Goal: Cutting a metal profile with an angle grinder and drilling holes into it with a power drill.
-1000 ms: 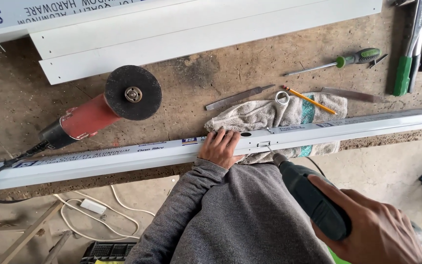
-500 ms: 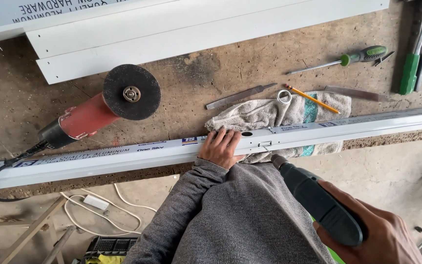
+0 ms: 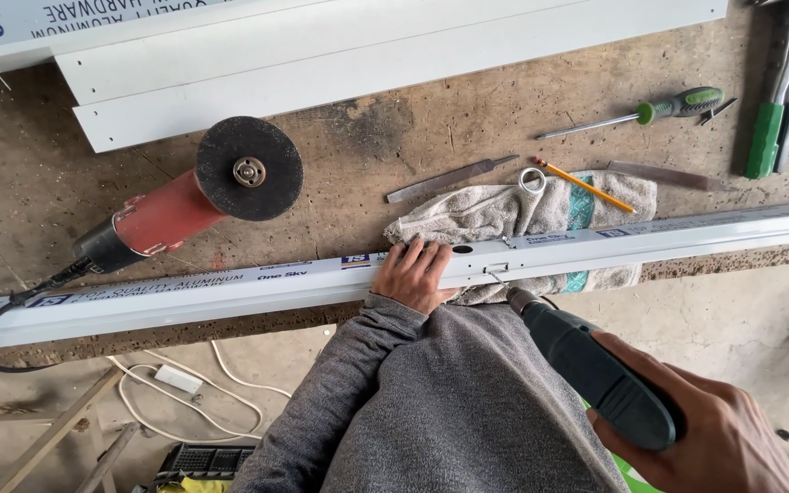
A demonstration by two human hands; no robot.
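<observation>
Firstly, rail: the long white aluminium rail lies along the near edge of the workbench, partly over a grey towel.
Left hand: spread flat, pressing the rail down.
Right hand: wrapped around a dark power drill, tip at the rail's bracket.
Beyond: red angle grinder, pencil, green-handled screwdriver.

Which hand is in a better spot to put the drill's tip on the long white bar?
Probably the right hand. It already grips the dark drill, whose tip sits just below the white aluminium bar. The left hand lies flat on the bar, pressing it onto the workbench.
</observation>
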